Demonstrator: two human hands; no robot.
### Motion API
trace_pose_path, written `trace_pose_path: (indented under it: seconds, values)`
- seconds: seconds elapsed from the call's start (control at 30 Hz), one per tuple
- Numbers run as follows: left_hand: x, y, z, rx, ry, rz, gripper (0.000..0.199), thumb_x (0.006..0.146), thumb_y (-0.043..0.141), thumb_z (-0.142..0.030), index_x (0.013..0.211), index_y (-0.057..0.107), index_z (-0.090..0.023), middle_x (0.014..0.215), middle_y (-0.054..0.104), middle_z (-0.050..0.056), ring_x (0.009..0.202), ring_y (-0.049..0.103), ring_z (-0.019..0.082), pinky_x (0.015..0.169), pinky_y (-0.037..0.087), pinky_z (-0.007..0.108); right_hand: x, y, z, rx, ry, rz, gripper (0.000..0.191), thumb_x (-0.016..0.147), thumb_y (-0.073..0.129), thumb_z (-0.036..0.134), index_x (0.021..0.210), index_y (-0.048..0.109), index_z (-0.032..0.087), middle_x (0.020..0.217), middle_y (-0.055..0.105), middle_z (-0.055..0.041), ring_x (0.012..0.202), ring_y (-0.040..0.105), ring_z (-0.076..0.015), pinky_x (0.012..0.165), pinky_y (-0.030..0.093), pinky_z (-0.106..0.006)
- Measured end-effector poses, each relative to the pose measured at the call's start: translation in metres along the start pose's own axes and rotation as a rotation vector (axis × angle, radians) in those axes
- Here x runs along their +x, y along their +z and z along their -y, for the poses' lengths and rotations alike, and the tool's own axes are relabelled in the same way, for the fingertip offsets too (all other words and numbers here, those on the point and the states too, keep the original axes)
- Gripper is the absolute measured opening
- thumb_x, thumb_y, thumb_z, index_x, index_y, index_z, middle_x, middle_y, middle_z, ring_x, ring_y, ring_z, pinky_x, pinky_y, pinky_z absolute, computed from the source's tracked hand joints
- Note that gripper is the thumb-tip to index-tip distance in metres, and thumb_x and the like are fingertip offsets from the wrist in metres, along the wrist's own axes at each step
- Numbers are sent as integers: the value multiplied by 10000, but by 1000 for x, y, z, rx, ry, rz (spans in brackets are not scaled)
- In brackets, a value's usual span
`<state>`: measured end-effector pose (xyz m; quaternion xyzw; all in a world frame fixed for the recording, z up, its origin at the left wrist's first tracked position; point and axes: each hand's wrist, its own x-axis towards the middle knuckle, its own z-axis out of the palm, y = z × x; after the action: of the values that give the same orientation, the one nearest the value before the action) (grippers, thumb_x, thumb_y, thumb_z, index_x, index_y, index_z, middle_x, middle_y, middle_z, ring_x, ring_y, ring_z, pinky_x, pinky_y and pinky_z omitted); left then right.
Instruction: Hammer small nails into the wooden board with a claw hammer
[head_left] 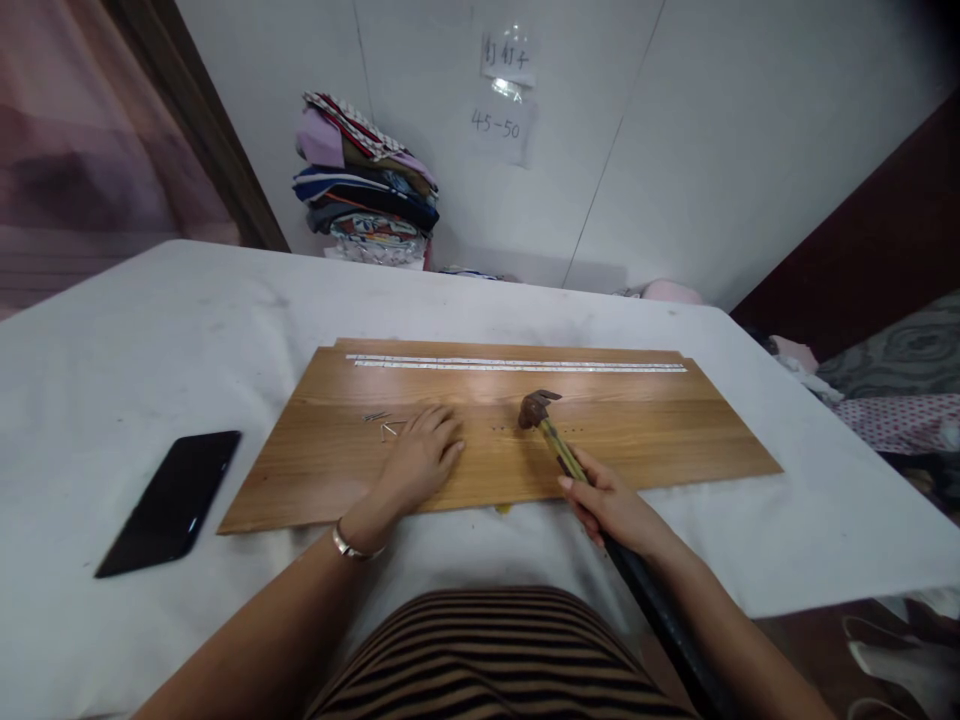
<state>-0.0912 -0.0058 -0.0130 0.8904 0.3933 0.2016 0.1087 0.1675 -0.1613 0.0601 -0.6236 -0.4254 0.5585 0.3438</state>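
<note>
A wooden board (645,430) lies flat on the white-covered table. My right hand (611,505) is wrapped round the handle of a claw hammer (537,408), whose rusty head hovers over or rests on the board's middle; which one is unclear. My left hand (424,455) lies palm down on the board with its fingers spread, beside a few loose nails (388,430). Small dark dots, perhaps nail heads or holes, run in a row near the hammer head. Two white measuring strips (517,365) stretch along the board's far edge.
On the white tablecloth (247,300) at the left lies a black phone or tablet (171,503). Folded clothes (367,185) are stacked against the wall behind the table. Two paper notes hang on that wall. Fabrics lie beyond the table's right edge.
</note>
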Motion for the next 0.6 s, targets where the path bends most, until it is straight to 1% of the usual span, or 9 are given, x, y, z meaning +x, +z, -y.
trace_pose_path:
  seconds: [0.13, 0.3, 0.43, 0.6]
  values:
    - [0, 0, 0, -2, -1, 5, 344, 962, 484, -344, 1191, 672, -169, 1384, 616, 146, 1335, 526, 319, 1161, 405, 538, 2, 0, -2, -3, 13, -4, 780, 886, 591, 446, 1557, 299, 178, 486, 372, 132, 346, 321, -85, 334, 330, -196]
    - [0, 4, 2, 1, -2, 2, 351, 965, 479, -342, 1196, 671, -161, 1394, 609, 155, 1342, 517, 327, 1165, 399, 546, 1, 0, -1, 9, 3, -14, 790, 890, 582, 448, 1564, 292, 156, 473, 355, 135, 351, 307, -85, 341, 331, -198]
    - [-1, 6, 4, 1, 3, -5, 350, 966, 480, -345, 1200, 668, -163, 1403, 603, 150, 1344, 512, 327, 1165, 399, 548, 1, 0, -1, 5, 3, -18, 804, 886, 591, 452, 1571, 284, 163, 466, 353, 137, 347, 310, -89, 343, 339, -205]
    - [0, 4, 2, -4, -3, -2, 343, 965, 474, -337, 1190, 666, -163, 1390, 608, 151, 1343, 511, 318, 1166, 399, 540, 2, -1, -5, -10, -1, -7, 765, 904, 576, 444, 1564, 297, 176, 478, 377, 129, 349, 326, -92, 342, 332, -205]
